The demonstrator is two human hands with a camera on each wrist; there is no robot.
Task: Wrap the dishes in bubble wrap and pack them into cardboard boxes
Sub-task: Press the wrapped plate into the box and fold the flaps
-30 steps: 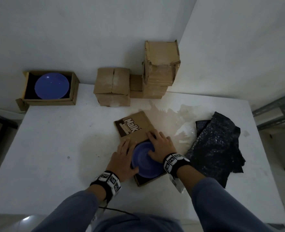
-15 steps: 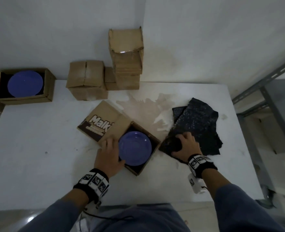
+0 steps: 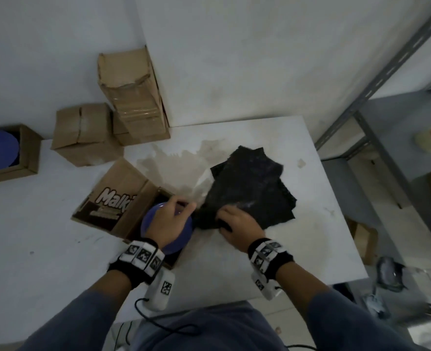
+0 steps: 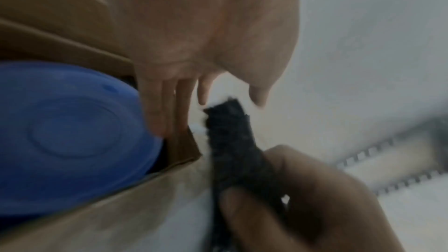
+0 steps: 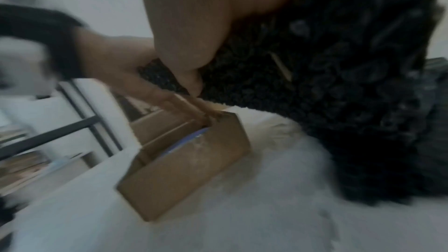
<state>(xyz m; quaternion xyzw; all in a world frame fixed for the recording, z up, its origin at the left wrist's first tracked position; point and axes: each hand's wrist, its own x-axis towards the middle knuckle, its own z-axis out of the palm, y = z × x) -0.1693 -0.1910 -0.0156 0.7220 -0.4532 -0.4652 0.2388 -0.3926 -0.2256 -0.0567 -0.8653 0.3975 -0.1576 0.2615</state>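
Two hands at work, side by side. The right hand pinches the near-left corner of the black bubble wrap, thumb curled over its edge. Just to its left, the left hand lies with straight fingers over the blue plate, fingertips at the right wall of the open cardboard box. The wrap spreads away rightward, so it must travel left, and the right hand already has it.

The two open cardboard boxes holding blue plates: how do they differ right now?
The printed box lies mid-table beside the black bubble wrap, its flap open, with the left hand over its plate. The plain box sits untouched at the far left edge. Both hold a blue plate.
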